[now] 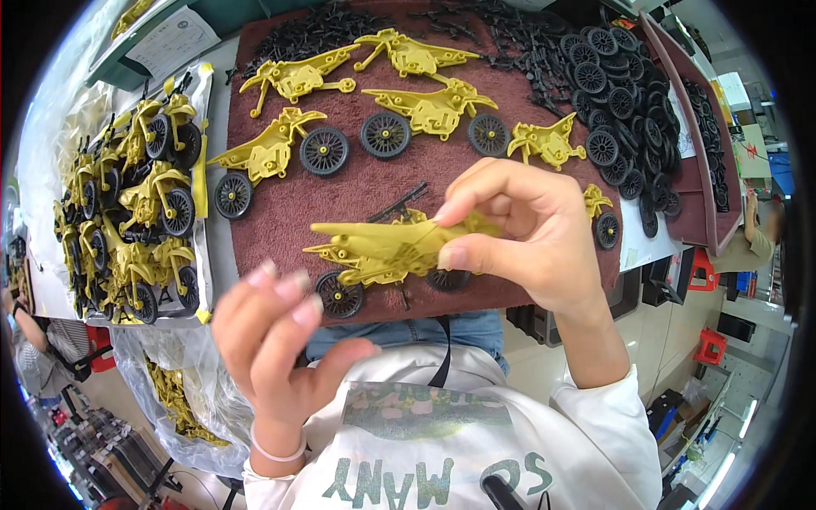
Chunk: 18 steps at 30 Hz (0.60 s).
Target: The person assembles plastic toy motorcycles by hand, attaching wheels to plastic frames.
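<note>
Between the thumb and fingers of my right hand (527, 238) is a yellow plastic toy motorcycle body half (374, 238). It is just above another yellow body half (374, 274) near the mat's front edge; I cannot tell whether the two touch. A black spoked wheel (340, 294) shows at the lower half's left end, and a second wheel (448, 280) is partly covered on its right. Behind them a thin black handlebar piece (399, 202) sticks out. My left hand (280, 340), fingers apart and holding nothing, is at the front left, slightly blurred.
Several yellow body halves (429, 109), some with wheels, lie across the brown towel mat (280, 200). Heaps of black wheels (620, 102) and small black parts (323, 30) are at the back. Assembled toy motorcycles (127, 204) fill a tray on the left; a reddish bin (693, 161) stands right.
</note>
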Motion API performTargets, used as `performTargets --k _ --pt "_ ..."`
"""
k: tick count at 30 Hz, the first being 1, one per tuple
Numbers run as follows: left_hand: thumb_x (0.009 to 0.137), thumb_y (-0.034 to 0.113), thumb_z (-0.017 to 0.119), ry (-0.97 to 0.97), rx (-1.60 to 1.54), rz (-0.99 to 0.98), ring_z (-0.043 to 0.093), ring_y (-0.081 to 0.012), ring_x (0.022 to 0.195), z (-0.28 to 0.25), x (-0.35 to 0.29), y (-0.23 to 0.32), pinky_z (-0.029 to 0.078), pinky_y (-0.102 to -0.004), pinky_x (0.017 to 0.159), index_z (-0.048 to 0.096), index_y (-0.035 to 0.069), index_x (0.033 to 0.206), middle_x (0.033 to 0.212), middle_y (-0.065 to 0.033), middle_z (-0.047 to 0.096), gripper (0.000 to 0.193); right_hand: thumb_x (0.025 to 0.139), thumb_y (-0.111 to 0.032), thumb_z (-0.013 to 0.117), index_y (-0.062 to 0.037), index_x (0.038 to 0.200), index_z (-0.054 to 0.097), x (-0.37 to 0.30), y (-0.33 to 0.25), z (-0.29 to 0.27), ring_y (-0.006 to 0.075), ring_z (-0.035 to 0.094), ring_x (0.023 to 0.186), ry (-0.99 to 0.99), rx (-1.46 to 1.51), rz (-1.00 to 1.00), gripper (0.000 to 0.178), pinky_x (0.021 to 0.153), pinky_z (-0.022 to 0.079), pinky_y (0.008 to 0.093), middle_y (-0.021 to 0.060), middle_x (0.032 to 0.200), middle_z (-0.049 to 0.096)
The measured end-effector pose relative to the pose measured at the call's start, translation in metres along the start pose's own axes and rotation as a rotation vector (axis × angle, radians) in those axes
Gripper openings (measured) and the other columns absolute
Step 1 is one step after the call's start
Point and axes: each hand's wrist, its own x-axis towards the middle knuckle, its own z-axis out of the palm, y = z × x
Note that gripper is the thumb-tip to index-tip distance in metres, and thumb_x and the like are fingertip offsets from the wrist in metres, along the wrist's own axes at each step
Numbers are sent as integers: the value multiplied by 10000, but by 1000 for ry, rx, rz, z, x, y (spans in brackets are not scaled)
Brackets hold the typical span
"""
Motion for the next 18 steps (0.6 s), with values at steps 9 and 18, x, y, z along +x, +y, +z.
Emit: performTargets --k 9,18 --pt "721 156 791 -310 198 -101 623 -300 1082 7 25 3 485 -428 931 652 46 1196 1124 -99 650 507 765 -9 804 14 978 704 12 -1 7 128 643 889 -95 -236 206 236 787 531 272 83 967 677" --pt "722 138 792 -356 100 -214 617 -317 1088 9 20 0 479 -426 941 640 34 1206 1162 -116 640 517 641 -104 835 -52 995 727 8 11 11 230 591 891 -100 -880 -306 373 752 492 317 89 1005 601"
